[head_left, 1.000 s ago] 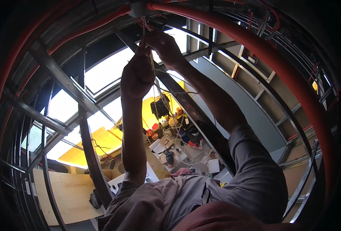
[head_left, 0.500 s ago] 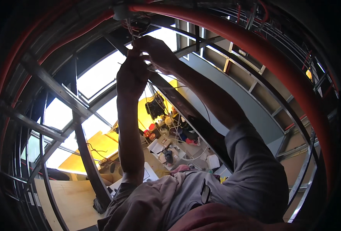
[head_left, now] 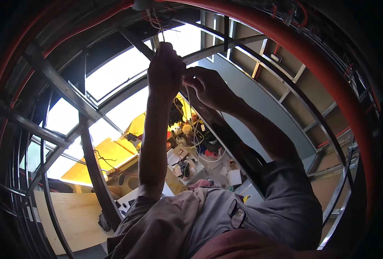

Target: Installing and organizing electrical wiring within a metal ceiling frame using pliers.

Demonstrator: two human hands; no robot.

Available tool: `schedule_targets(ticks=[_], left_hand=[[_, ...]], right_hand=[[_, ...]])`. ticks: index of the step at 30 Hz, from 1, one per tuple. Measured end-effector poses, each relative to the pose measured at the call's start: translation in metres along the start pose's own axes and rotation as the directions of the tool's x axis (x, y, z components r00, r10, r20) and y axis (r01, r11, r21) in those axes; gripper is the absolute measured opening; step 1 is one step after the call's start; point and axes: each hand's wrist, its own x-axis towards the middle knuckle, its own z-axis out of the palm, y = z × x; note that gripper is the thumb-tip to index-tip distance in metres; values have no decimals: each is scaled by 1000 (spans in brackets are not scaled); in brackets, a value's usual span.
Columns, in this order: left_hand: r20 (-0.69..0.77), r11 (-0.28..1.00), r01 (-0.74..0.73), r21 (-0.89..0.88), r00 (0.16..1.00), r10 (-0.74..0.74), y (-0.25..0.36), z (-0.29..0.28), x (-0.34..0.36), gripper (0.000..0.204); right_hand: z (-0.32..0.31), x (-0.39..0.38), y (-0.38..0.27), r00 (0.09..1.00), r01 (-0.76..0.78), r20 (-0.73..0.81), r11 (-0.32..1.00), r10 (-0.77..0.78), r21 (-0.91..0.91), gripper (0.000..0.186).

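Observation:
Overhead, several thin wires [head_left: 160, 28] hang from a grey round box [head_left: 142, 4] at the top of the view. My left hand [head_left: 166, 68] is raised and closed around the lower part of these wires. Just to its right and a little lower, my right hand [head_left: 208, 87] has thumb and forefinger pinched together on a thin pale cable [head_left: 189, 102]. That cable runs down from the fingers toward the floor, where it lies in loose loops. Both hands are dark against the bright windows, so the wire ends are hidden.
A thick red conduit [head_left: 329, 71] curves along the right. Metal ceiling rails [head_left: 66, 88] cross around my arms, and a dark beam [head_left: 239, 151] slants below the right forearm. Tools and boxes [head_left: 187, 166] clutter the floor; a wooden board [head_left: 72, 220] stands lower left.
Both hands have shifted right. My right hand has come down from the wires at the top to beside the left hand, which now holds the wires higher up.

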Motion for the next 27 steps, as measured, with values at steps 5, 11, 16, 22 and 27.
schedule_targets(ticks=[5, 11, 16, 22, 27], left_hand=[[224, 54, 237, -970, 957, -185, 14, 0, -2, 18], [221, -90, 209, -974, 963, -154, 6, 1, -6, 15], [223, 123, 228, -966, 973, -50, -2, -3, -10, 29], [260, -355, 330, -875, 938, 231, 18, -20, -14, 58], [106, 621, -46, -782, 973, 205, 27, -23, -19, 42]], right_hand=[[-1, -2, -12, 997, -11, -70, 1000, 9, -22, 12], [3, -2, -16, 993, 41, -110, 994, -52, -106, 12], [5, -3, -15, 999, -16, -40, 996, 13, -88, 18], [11, -10, -22, 994, -36, -112, 975, 12, -220, 19], [12, -11, -23, 981, -124, -157, 989, 110, -81, 18]])
